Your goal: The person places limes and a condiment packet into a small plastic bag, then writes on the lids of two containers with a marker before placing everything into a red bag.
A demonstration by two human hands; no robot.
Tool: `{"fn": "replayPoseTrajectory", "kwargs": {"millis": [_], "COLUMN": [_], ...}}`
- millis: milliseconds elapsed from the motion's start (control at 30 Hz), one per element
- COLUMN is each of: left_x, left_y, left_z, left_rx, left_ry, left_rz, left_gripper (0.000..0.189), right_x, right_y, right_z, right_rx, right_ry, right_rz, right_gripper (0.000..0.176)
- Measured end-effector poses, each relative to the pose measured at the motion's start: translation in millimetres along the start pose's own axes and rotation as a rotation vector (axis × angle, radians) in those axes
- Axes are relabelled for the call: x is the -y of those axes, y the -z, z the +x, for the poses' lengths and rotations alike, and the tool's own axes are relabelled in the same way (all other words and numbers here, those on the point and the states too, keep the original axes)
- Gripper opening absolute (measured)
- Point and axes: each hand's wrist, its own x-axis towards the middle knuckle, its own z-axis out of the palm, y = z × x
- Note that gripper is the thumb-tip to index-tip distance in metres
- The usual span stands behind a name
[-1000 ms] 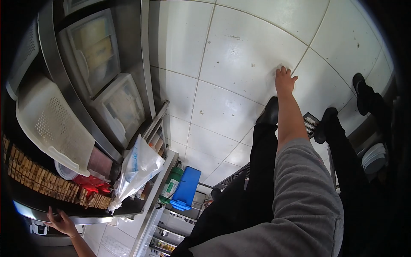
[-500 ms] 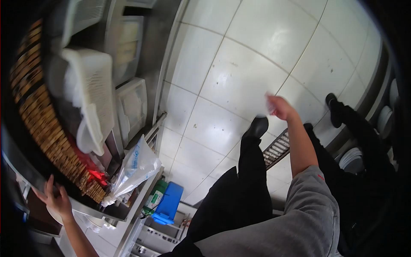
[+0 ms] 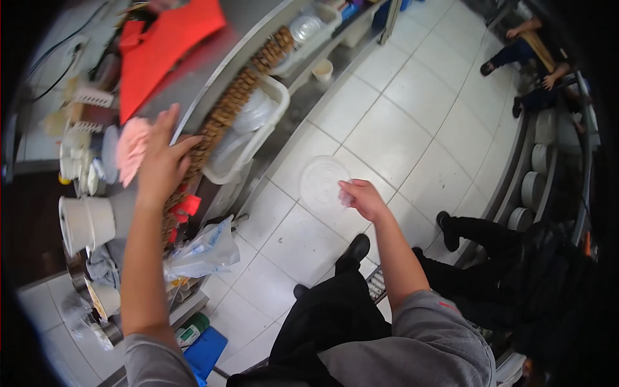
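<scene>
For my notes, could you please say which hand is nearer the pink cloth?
Left: the left hand is beside the pink cloth; the right hand is farther off, holding a clear lid.

from where i'm standing, this looks like a working kitchen in a food business: pale floor tiles [image 3: 412,122] underfoot, a clear round lid [image 3: 319,184] held above them, a long metal desk [image 3: 248,18] alongside a white basket [image 3: 282,100] of clear plasticware [image 3: 256,111], pale round dishes [image 3: 532,187] stacked along the opposite side, and other people [image 3: 512,53] at the far end
</scene>
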Motion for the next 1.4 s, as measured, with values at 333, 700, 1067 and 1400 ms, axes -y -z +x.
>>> {"fn": "replayPoseTrajectory", "kwargs": {"millis": [333,700,1067,1400], "left_x": [-213,-268,-96,37], "left_y": [-26,144,200,270], "left_z": [-320,-849,-595,-481], "left_rx": [0.318,0.372,-0.385,-0.677], "left_ry": [-0.247,1.301,0.915,0.876], "left_rz": [-0.771,-0.409,-1.962,-1.642], "left_gripper": [0.056,0.042,0.044,0.043], "right_x": [127,105,-23,147], "right_y": [-204,-372,-553,-624], "right_z": [-21,-77,-332,-330], "right_rx": [0.269,0.509,1.405,0.973], "right_ry": [0.352,0.497,0.562,0.767], "right_rz": [0.61,0.42,-1.107,-0.335], "right_gripper": [0.022,0.028,0.022,0.032]}}
